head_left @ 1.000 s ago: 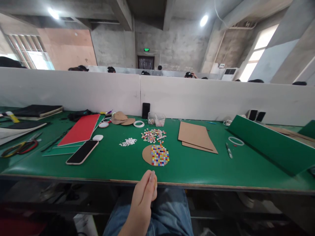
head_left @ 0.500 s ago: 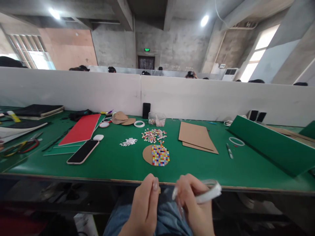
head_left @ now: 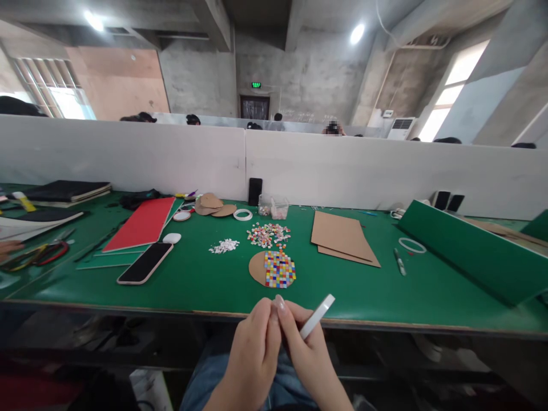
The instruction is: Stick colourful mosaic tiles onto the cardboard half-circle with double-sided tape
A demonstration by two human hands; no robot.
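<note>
My left hand [head_left: 253, 342] is closed just below the table's front edge, its thumb and fingers pressed together. Whatever it pinches is hidden. Against it rests my right hand [head_left: 309, 357], fingertips meeting the left's. A roll of white tape [head_left: 317, 315] sticks out of the right hand, seen nearly edge-on. Beyond the hands lies a round cardboard disc [head_left: 257, 269], its right part covered with rows of small coloured mosaic tiles [head_left: 279, 270]. Behind the disc are a heap of loose coloured tiles [head_left: 268, 234] and a smaller pile of white pieces [head_left: 224, 246].
To the left are a phone [head_left: 145, 264], a red board [head_left: 139, 224] and scissors [head_left: 53, 253], with a co-worker's hand [head_left: 9, 248] beside them. Cardboard sheets [head_left: 342, 237], a marker [head_left: 399, 262] and a standing green board [head_left: 466, 251] occupy the right. A white partition [head_left: 342, 171] runs behind.
My right hand has moved left and up against my left hand, and the tape roll has turned edge-on. A co-worker's hand shows more at the far left.
</note>
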